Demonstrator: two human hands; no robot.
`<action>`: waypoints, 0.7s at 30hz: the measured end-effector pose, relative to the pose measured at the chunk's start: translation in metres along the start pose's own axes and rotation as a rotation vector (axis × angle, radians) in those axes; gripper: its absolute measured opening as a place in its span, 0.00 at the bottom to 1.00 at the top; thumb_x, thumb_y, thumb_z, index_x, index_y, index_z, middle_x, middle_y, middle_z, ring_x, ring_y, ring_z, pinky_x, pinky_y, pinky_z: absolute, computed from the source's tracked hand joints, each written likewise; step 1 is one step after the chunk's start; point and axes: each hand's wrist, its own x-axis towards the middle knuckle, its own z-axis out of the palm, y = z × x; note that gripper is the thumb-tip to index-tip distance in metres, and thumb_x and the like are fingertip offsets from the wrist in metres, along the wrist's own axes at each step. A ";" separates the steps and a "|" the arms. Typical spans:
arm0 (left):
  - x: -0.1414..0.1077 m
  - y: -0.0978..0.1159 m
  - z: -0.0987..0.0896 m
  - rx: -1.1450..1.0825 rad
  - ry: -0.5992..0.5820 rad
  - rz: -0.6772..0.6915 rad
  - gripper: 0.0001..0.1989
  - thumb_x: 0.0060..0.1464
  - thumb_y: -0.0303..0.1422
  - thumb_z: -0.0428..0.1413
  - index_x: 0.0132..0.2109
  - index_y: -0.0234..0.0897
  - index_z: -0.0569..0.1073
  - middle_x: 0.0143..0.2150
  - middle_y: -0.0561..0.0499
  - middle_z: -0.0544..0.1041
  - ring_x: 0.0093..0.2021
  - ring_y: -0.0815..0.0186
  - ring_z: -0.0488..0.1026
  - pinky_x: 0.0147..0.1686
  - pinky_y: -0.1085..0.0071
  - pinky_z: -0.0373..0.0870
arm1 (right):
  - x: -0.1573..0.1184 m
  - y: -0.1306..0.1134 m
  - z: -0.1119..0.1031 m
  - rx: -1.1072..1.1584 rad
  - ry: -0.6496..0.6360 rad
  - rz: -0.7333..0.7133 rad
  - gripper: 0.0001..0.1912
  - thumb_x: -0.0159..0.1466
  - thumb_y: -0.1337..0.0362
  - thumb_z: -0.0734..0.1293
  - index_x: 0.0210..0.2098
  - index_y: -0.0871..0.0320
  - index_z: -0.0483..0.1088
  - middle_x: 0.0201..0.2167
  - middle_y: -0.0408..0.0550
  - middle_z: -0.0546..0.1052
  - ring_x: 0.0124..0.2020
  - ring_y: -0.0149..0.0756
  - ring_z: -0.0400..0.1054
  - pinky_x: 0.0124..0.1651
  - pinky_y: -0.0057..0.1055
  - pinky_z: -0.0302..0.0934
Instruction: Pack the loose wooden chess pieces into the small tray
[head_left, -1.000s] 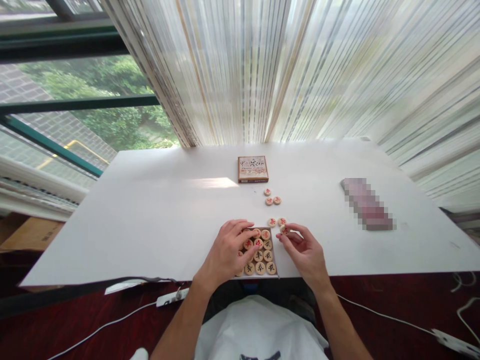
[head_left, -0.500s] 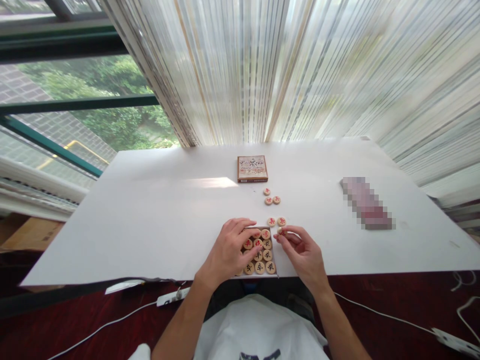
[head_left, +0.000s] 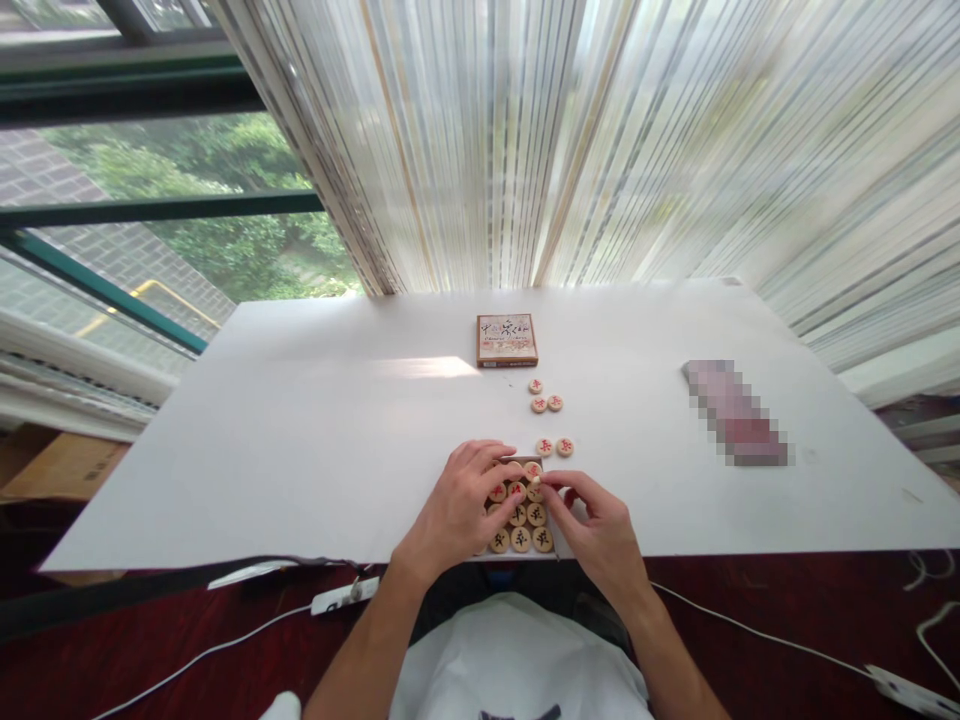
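Observation:
Round wooden chess pieces with red and black characters fill a shallow box [head_left: 556, 535] at the table's near edge. My left hand [head_left: 463, 500] lies over the box's left part, fingers spread over the pieces. My right hand [head_left: 592, 520] pinches one piece [head_left: 535, 482] above the box's right side, near the top rows. Two red-marked pieces [head_left: 554, 447] lie side by side just beyond the box. Farther back are three more red-marked pieces [head_left: 539, 405]. What lies under my left palm is hidden.
A Chinese chess box lid [head_left: 507, 340] rests toward the back of the white table [head_left: 300, 450]. A blurred-out flat object [head_left: 739, 415] lies at the right. Striped curtains hang behind the table. Power strips [head_left: 345, 596] and cables are below the near edge.
My right hand has moved left with the piece, from beside the box to over its right side. My left hand has stayed nearly still.

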 end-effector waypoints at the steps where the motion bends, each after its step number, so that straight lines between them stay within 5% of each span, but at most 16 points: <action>1: 0.000 0.000 0.000 0.000 0.002 0.004 0.12 0.65 0.33 0.59 0.54 0.44 0.77 0.58 0.46 0.77 0.62 0.55 0.71 0.64 0.50 0.68 | 0.001 0.000 0.001 -0.010 -0.001 -0.019 0.07 0.70 0.59 0.69 0.44 0.52 0.79 0.40 0.45 0.82 0.34 0.35 0.73 0.41 0.32 0.69; 21: 0.000 -0.005 0.001 -0.054 -0.003 -0.026 0.12 0.65 0.32 0.59 0.54 0.44 0.77 0.58 0.46 0.77 0.62 0.55 0.70 0.64 0.50 0.69 | 0.002 0.005 0.010 -0.159 0.035 -0.083 0.05 0.71 0.60 0.68 0.43 0.52 0.77 0.35 0.46 0.76 0.30 0.34 0.70 0.34 0.31 0.67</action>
